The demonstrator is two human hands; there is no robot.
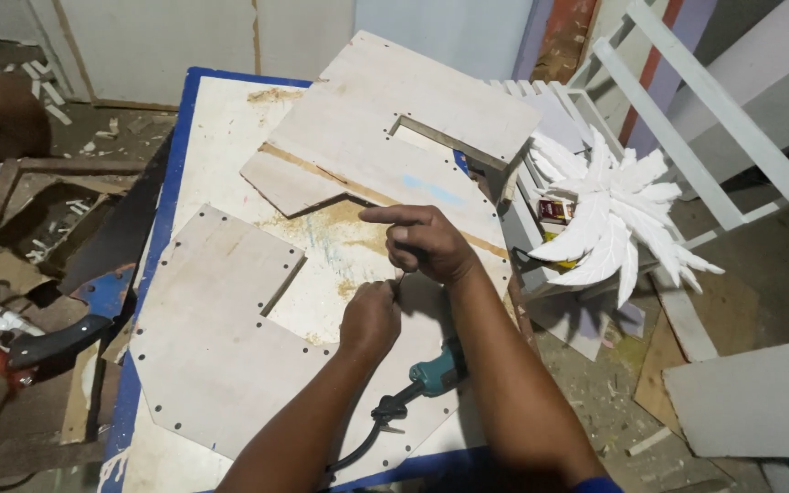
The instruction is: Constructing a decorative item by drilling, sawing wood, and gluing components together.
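A: Two hands are meeting over the plywood panel (pixel 221 347) on the desk (pixel 171 183). Left hand (pixel 370 318) is curling nearly shut; right hand (pixel 424 242) is pinching, index out. What sits between the fingers is too small to tell.

B: Panel is lying flat beneath both wrists, touching them. Judging it thin, stiff, light; gripping at an edge suits. Teal drill (pixel 438 372) is resting just beside.

Matt pale plywood panels (pixel 221 356) lie on a rough, sawdust-strewn worktop (pixel 230 137) with a blue painted edge. The drill (pixel 436 372) has a glossy teal plastic body.
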